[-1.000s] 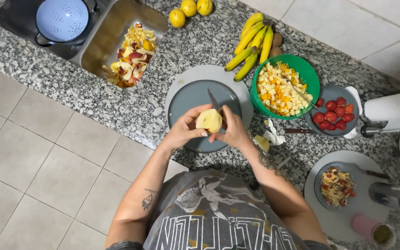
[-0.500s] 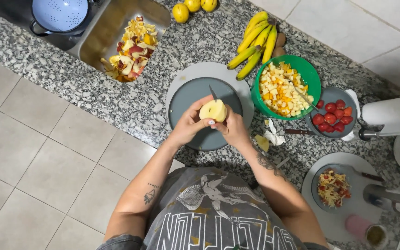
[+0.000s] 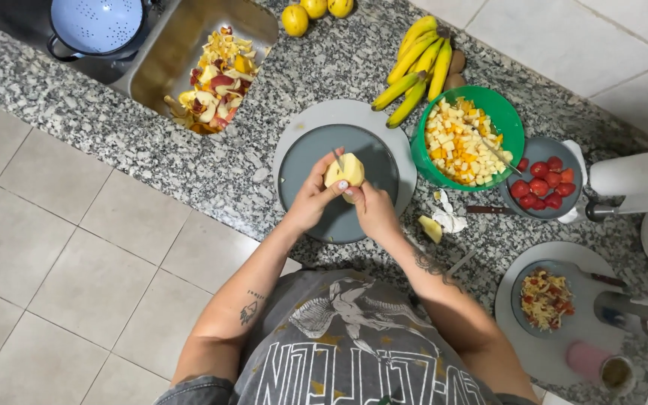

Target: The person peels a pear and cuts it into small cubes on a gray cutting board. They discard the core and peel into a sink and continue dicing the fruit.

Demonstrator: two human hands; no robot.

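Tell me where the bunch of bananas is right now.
In the head view, the bananas lie on the granite counter near the top, just above the green bowl.

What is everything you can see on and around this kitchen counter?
peeled fruit: one, pale yellow, held over the grey plate
knife: one, blade behind the fruit
bananas: one bunch, yellow-green, above the green bowl
green bowl: one, holds diced fruit
grey bowl: one, holds red fruit
round yellow fruit: three, counter top edge
sink: one, steel, holds peelings
colander: one, pale blue, far left
left hand: grips fruit
right hand: steadies fruit
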